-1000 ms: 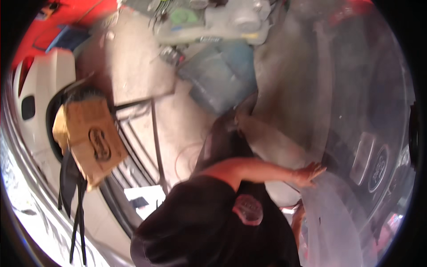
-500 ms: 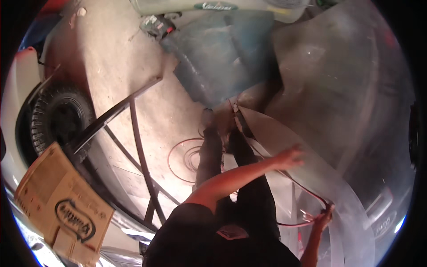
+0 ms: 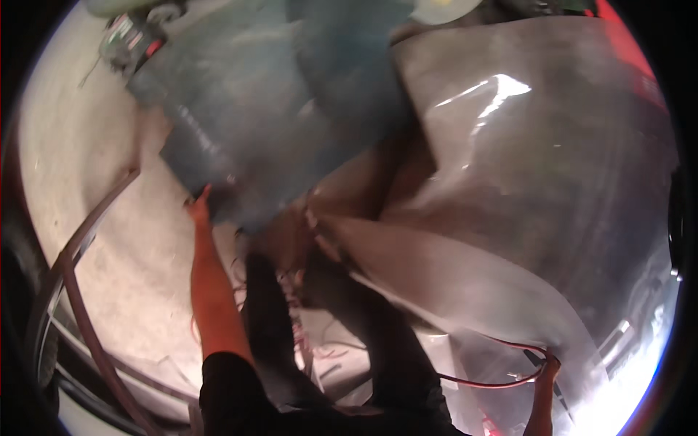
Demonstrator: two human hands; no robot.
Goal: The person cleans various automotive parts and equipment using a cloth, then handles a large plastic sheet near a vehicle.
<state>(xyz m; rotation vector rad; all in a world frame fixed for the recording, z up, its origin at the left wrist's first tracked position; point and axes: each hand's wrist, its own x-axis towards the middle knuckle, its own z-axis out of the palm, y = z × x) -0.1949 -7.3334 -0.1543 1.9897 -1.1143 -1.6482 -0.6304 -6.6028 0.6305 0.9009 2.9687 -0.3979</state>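
Observation:
My left hand [image 3: 196, 207] reaches forward to the near left edge of a large dark blue-green sheet [image 3: 269, 109]. The fingers look closed on that edge, though the picture is soft there. At the lower right, my right hand [image 3: 551, 367] is closed on a red hose [image 3: 487, 385], which loops to the left of it. A small dark part sticks out by that hand, too blurred to name. The sheet lies in front of my feet, with its near corner in shadow.
A large glossy grey-brown curved panel [image 3: 523, 189] fills the right. A dark metal frame [image 3: 80, 247] stands at the left. A small black device with a red part [image 3: 134, 40] is at the far left. Thin reddish hose lies tangled around my feet [image 3: 302, 327].
My left arm has swung from across my body on the right to the sheet's edge on the left. The view has shifted right. My right hand still holds the hose.

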